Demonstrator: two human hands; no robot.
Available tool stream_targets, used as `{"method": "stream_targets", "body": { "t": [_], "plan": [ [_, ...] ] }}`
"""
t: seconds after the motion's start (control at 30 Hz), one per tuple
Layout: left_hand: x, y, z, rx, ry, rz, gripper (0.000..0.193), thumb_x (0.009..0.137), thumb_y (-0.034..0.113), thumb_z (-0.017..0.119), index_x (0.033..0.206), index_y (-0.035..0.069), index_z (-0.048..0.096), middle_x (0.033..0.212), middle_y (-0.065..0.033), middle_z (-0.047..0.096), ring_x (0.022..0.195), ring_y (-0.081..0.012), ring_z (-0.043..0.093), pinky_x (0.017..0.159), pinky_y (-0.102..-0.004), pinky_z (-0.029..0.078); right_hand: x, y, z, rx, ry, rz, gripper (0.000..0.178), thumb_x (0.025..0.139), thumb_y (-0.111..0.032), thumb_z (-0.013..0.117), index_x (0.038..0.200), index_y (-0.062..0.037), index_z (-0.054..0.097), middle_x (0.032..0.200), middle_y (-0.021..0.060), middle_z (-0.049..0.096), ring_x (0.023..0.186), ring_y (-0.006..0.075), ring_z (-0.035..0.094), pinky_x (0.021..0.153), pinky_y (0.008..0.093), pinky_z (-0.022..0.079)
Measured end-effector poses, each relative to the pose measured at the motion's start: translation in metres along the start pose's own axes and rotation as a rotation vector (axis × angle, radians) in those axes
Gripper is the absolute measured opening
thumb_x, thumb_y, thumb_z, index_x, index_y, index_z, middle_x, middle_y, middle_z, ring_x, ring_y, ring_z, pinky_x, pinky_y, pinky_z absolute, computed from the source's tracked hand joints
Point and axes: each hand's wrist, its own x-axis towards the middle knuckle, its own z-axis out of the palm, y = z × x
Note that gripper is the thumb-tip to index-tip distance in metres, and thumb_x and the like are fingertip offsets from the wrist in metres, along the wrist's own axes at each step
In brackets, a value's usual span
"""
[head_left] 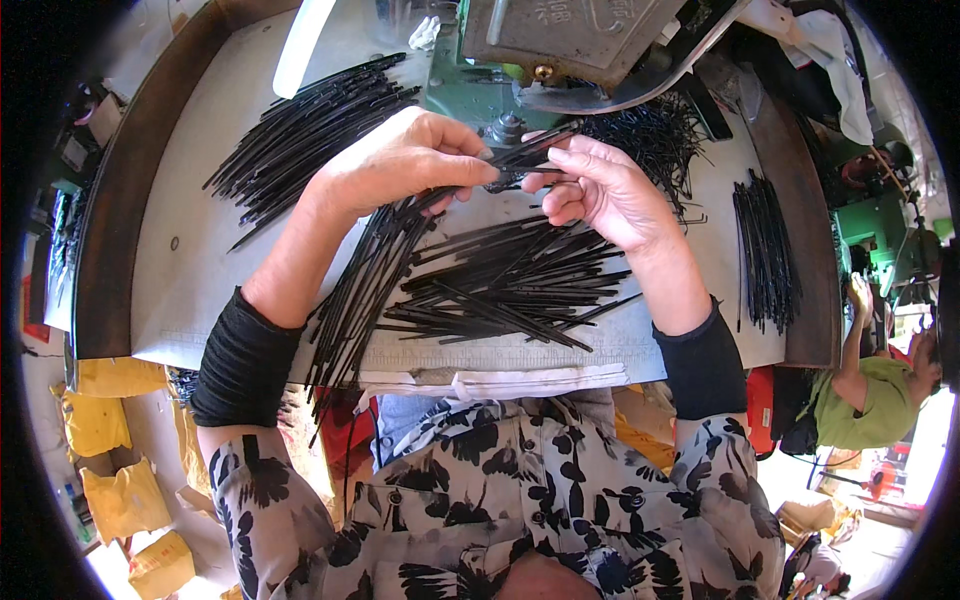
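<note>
My left hand (405, 160) is closed round a bundle of thin black rods (368, 265), which slants down past the table's front edge. Its thumb and forefinger pinch a few rod ends (522, 156) that stretch across to my right hand (610, 190). There the right thumb and fingers grip those same rods, with the lower fingers curled. Below both hands, a loose heap of similar rods (510, 280) lies crisscrossed on the pale tabletop (190, 290). Just beyond the fingertips stands a small dark metal part (507, 127) of the green machine (448, 95).
Another rod pile (315, 130) lies at the far left. Tangled thin black pieces (655, 140) sit beside the machine, and a neat bundle (765, 250) at the right. A raised brown rim (112, 220) borders the table. At right, a person in green (870, 400) works nearby.
</note>
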Motion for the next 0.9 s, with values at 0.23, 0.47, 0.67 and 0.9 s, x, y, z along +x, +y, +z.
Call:
{"method": "stream_targets", "body": {
  "t": [0.23,0.47,0.67,0.9],
  "plan": [
    [-0.003,0.003,-0.011,0.014,0.106,-0.005,0.025,0.084,0.025,0.063,0.086,0.0,0.063,0.063,-0.0018,0.058,0.045,-0.0052,0.048,0.043,-0.0184,0.037,0.001,-0.002,-0.008,0.055,0.031,-0.114,0.025,0.089,-0.017,0.054,0.105,0.0024,0.054,0.093,0.0211,0.064,0.07,0.0195,0.067,0.061,0.0275,0.058],
    [0.001,-0.006,-0.017,-0.091,0.239,0.007,0.025,0.086,0.031,0.061,0.081,0.007,0.06,0.058,0.0023,0.053,0.04,-0.0032,0.04,0.04,-0.0188,0.029,0.004,-0.003,-0.011,0.082,0.135,-0.267,0.018,0.089,-0.012,0.052,0.103,0.0007,0.055,0.098,0.0221,0.063,0.081,0.0236,0.066,0.067,0.0305,0.057],
    [0.009,-0.013,-0.013,-0.173,0.239,-0.043,0.024,0.085,0.03,0.062,0.078,0.008,0.059,0.055,0.0047,0.048,0.041,-0.0022,0.037,0.04,-0.0189,0.025,0.004,0.0,-0.011,0.035,0.191,-0.328,0.016,0.09,-0.01,0.051,0.1,0.0015,0.054,0.098,0.0227,0.062,0.081,0.0248,0.066,0.066,0.0311,0.057],
    [0.007,-0.01,-0.013,-0.16,0.3,-0.017,0.024,0.084,0.03,0.063,0.077,0.007,0.059,0.055,0.0047,0.047,0.041,-0.0024,0.036,0.039,-0.0189,0.025,0.006,-0.001,-0.01,0.028,0.182,-0.336,0.016,0.09,-0.009,0.05,0.1,0.0017,0.054,0.097,0.023,0.063,0.08,0.0248,0.066,0.066,0.0314,0.057]
  ]
}}
